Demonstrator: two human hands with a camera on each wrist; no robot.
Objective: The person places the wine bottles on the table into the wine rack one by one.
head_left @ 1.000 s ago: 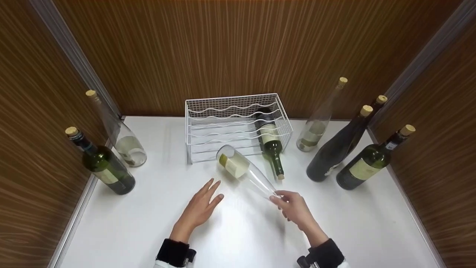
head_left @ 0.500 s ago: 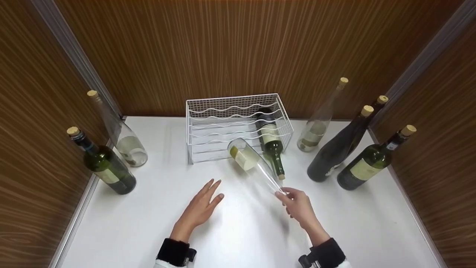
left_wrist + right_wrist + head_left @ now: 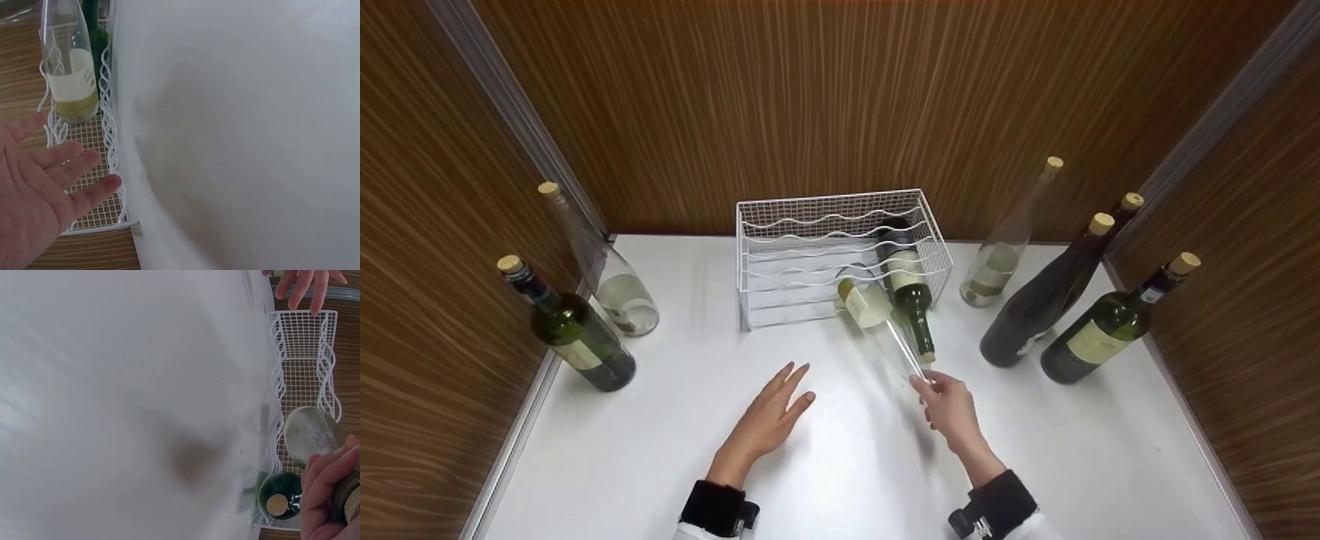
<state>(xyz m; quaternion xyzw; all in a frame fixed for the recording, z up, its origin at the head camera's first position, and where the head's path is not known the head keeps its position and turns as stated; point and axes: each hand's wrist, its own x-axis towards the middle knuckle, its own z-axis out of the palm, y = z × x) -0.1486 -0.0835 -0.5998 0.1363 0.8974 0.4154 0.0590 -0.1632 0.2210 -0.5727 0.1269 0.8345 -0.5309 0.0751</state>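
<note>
My right hand [image 3: 949, 409] grips the neck of a clear glass wine bottle [image 3: 868, 304] with a pale label. The bottle slants, its base at the front of a white wire wine rack [image 3: 780, 289]. A green wine bottle [image 3: 911, 292] lies in the rack's right end, its corked neck toward me, just right of the held bottle. My left hand [image 3: 765, 416] is over the table at the left, fingers spread and holding nothing. In the left wrist view the held bottle [image 3: 73, 84] overlaps the rack; in the right wrist view the right hand [image 3: 329, 492] partly hides it.
At left stand a green bottle [image 3: 581, 341] and a clear bottle [image 3: 622, 292], both corked. On the right stand a clear bottle [image 3: 997, 262], dark bottles [image 3: 1027, 315] and a green bottle [image 3: 1095, 337]. Wood-grain panels [image 3: 840, 97] enclose the white table [image 3: 675, 375].
The clear bottle's base has moved right and away from me, up to the rack beside the green bottle. The left hand has stayed nearly still.
</note>
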